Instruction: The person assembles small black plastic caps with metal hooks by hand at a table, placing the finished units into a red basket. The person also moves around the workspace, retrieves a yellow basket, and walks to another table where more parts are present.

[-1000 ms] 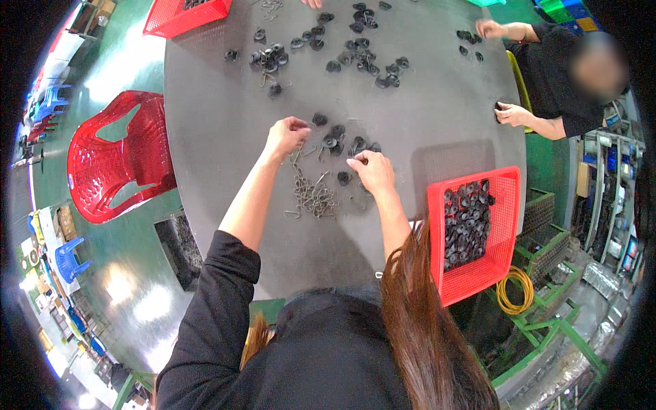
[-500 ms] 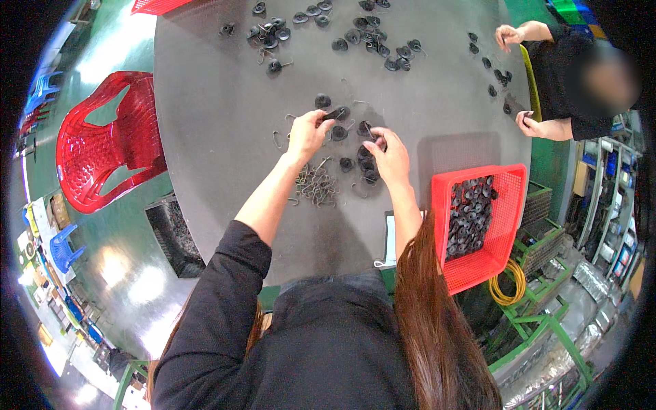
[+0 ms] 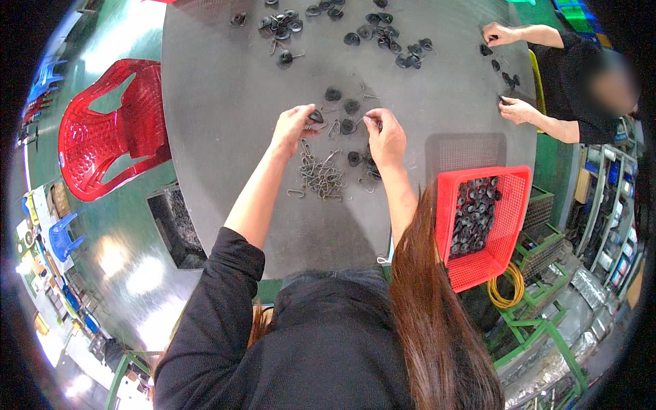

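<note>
My left hand (image 3: pixel 294 130) is closed, pinching a black round rubber piece (image 3: pixel 316 117) that looks like a suction cup. To its right, my right hand (image 3: pixel 387 137) has thumb and finger pressed together on a thin metal hook (image 3: pixel 363 120), of which little shows. Between and beyond the hands lie loose black cups (image 3: pixel 352 106). More cups, partly hidden, sit beside my right hand. A tangled pile of bent metal hooks (image 3: pixel 321 176) lies nearer to me, between my forearms.
A red plastic basket (image 3: pixel 484 272) holding many black cups stands at the table's right edge. Groups of cups (image 3: pixel 281 26) lie on the far side of the grey table (image 3: pixel 225 130). At the far right, a co-worker's hands (image 3: pixel 517 109) handle cups. A red chair (image 3: pixel 102 130) stands left.
Both hands have come slightly nearer to me, and the left has shifted left. The black cup in my left hand is now turned differently. The co-worker's hands have moved left.
</note>
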Motion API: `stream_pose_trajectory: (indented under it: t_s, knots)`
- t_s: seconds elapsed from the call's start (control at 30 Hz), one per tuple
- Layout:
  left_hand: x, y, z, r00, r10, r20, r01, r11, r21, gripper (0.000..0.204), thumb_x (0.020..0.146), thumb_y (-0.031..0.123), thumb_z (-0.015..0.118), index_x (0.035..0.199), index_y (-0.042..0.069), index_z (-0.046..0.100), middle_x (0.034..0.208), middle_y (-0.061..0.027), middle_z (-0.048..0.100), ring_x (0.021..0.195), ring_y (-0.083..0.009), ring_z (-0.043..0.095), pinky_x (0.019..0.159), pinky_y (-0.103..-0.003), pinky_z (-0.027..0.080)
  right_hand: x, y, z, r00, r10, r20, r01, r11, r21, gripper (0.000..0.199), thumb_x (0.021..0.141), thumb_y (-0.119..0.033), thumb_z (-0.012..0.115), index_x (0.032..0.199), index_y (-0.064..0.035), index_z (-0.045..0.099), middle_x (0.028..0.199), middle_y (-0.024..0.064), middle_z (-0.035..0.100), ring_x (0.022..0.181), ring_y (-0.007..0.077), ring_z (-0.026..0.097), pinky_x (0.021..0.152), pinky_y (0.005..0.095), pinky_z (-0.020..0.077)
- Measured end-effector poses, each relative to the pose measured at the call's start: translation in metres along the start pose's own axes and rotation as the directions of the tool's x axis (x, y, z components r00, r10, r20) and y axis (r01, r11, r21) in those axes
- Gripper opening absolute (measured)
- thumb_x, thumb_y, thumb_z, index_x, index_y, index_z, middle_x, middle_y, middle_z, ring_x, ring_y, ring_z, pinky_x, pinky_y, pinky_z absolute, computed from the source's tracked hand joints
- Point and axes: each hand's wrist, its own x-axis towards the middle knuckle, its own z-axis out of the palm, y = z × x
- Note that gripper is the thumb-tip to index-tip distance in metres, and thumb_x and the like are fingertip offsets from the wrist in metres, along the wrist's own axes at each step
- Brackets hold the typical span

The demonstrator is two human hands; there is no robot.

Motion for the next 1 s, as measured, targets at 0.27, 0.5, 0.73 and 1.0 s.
stream_pose_trajectory:
  t_s: [0.27, 0.5, 0.73, 1.0]
  knots:
    - [0.065, -0.018, 0.018, 0.832, 0.544, -0.111, -0.26, 0.558, 0.788, 0.024, 0.081, 0.019, 0.06, 0.096, 0.002, 0.051, 0.082, -0.0116, 0.059, 0.075, -0.0227, 0.059, 0.062, -0.035, 0.049, -0.008, 0.024, 0.044, 0.975, 0.021, 0.223, 0.02, 0.984, -0.179, 0.028, 0.072, -0.025, 0.071, 0.089, -0.0063, 0.058, 0.082, 0.0089, 0.061, 0.075, 0.0269, 0.061, 0.062, 0.0382, 0.0472]
    - [0.063, -0.011, 0.036, 0.815, 0.55, 0.181, -0.288, 0.114, 0.951, 0.035, 0.077, 0.022, 0.068, 0.101, 0.002, 0.052, 0.089, -0.0168, 0.06, 0.083, -0.0324, 0.059, 0.07, -0.04, 0.048, 0.029, 0.039, -0.001, 0.829, 0.279, 0.484, -0.542, 0.613, 0.574, 0.027, 0.073, -0.018, 0.071, 0.093, -0.0071, 0.056, 0.081, 0.0016, 0.061, 0.071, 0.012, 0.058, 0.053, 0.0253, 0.0424]
    - [0.027, 0.023, 0.004, 0.923, 0.048, 0.381, -0.067, 0.997, 0.036, 0.017, 0.084, 0.014, 0.063, 0.098, 0.007, 0.057, 0.092, -0.0027, 0.06, 0.082, -0.0138, 0.061, 0.062, -0.026, 0.049, 0.052, 0.035, 0.048, 0.974, -0.075, 0.215, 0.128, 0.961, -0.247, 0.035, 0.069, -0.027, 0.074, 0.094, -0.0064, 0.06, 0.073, 0.0092, 0.061, 0.072, 0.0224, 0.06, 0.065, 0.0353, 0.0454]
    - [0.036, 0.005, 0.026, 0.973, -0.027, 0.23, -0.091, 0.867, 0.49, 0.036, 0.081, 0.041, 0.063, 0.089, 0.007, 0.06, 0.072, -0.0027, 0.06, 0.066, -0.0136, 0.058, 0.052, -0.025, 0.046, 0.004, 0.081, -0.076, 0.782, 0.29, 0.552, -0.622, 0.293, 0.726, 0.019, 0.08, -0.022, 0.066, 0.093, -0.01, 0.059, 0.086, 0.0036, 0.062, 0.073, 0.0105, 0.059, 0.047, 0.0192, 0.0391]
